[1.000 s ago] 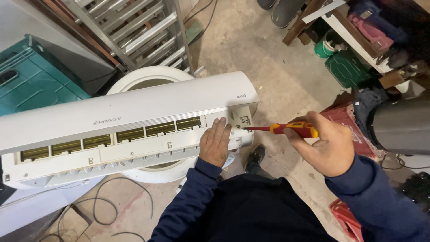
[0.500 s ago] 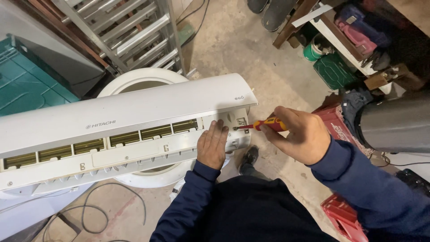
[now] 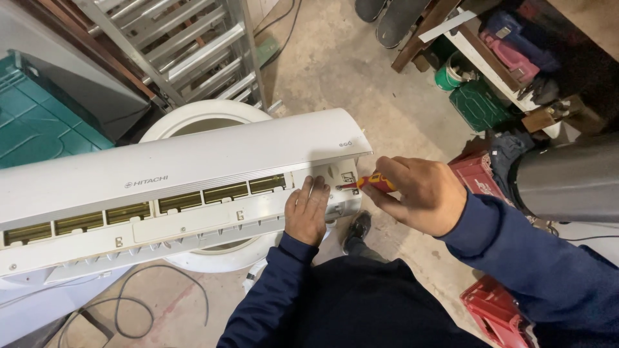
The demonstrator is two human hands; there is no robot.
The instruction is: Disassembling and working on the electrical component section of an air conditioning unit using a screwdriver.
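— While the right hand (image 3: pixel 419 193) was closed around the red-and-yellow-handled screwdriver (image 3: pixel 374 183), where did the tip sit?

— Against the right end of the long white plastic air-conditioner unit (image 3: pixel 187 174).

— And the left hand (image 3: pixel 307 210)?

— Flat and open, holding nothing, pressed on the unit's front just beside the tip. A white round tub (image 3: pixel 206 119) lay under the unit; red crates (image 3: pixel 480 177) stood near the right arm.

A workshop's bare concrete floor (image 3: pixel 361 77), stained and dusty. A metal ladder (image 3: pixel 174 45) lies at eleven o'clock beside a teal crate (image 3: pixel 39 122); cluttered wooden shelving (image 3: pixel 509 58) fills two o'clock, red plastic crates (image 3: pixel 496 309) at four.
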